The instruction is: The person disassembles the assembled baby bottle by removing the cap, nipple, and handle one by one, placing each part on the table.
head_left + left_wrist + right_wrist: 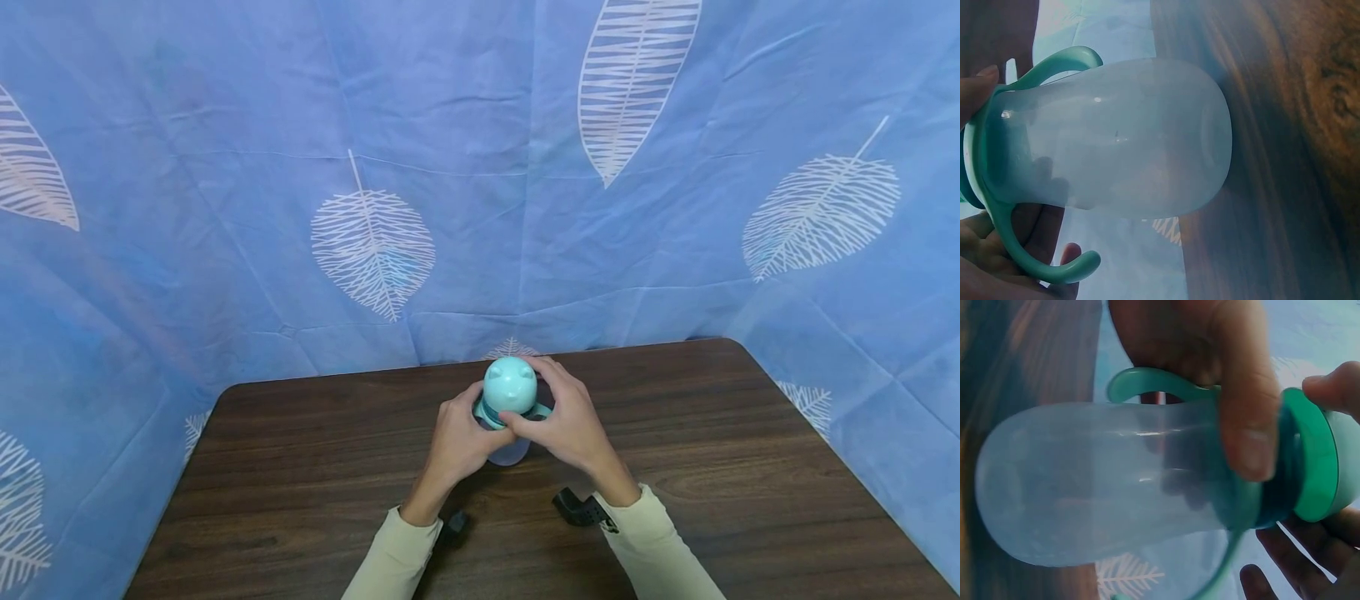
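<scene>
Head view: left hand (459, 432) grips bottle (510, 453), right hand (567, 418) curled round cap (510, 383).

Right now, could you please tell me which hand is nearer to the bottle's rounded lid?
The right: the right hand has its thumb and fingers around the lid, while the left hand is lower, at the handled collar.

2 curled hands (461, 435) (567, 419), close together
</scene>
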{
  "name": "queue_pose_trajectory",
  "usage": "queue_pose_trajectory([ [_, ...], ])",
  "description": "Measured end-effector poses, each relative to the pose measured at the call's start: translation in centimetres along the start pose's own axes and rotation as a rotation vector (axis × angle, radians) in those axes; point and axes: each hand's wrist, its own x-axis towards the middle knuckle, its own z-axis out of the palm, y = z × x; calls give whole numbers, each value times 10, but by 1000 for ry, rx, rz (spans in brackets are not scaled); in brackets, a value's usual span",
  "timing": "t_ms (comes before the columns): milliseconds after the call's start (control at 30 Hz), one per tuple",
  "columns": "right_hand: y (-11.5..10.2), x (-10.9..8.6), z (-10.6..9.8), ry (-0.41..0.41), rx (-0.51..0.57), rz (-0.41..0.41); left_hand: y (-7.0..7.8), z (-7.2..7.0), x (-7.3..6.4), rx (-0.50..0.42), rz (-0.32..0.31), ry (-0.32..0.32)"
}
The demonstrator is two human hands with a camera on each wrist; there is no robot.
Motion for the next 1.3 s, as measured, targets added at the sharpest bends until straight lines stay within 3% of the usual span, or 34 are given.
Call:
queue_pose_trajectory([
  [367,-3,-2,-29,86,-18,-29,1,-1,-2,-22,-35,-13],
  [633,6,-11,-47,141,-38,13,1,-1,-2,-54,-38,-11],
  [967,30,-25,-53,129,-92,84,3,-3,-2,-67,-57,-16],
  [1300,54,-32,-54,53,-110,172,4,-3,-1,-59,-56,-16],
])
